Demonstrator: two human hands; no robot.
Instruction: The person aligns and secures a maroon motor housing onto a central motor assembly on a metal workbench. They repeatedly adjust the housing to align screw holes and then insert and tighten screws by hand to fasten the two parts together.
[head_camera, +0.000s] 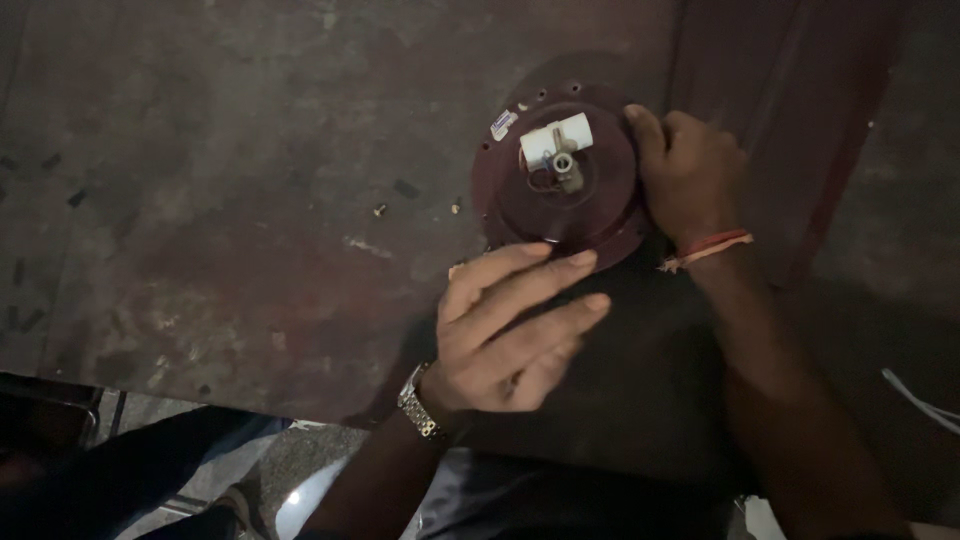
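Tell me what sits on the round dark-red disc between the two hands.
In the head view, a white cylindrical part and a small metal fitting sit mid-disc, between left hand and right hand.

- Scene dim overall; warm, weak light falls from above onto the worn tabletop (250, 200).
- Deep shadow covers the lower right and the bottom edge.
- Slight softness throughout; white cylinder (556, 140) mildly overexposed.

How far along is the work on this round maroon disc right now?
Looks done: the maroon disc lies flat on the worn metal table, its white fitting on top. In hand: the right hand grips the rim and the left hand rests at its near edge. Possibly left: two small screws lie loose beside it.
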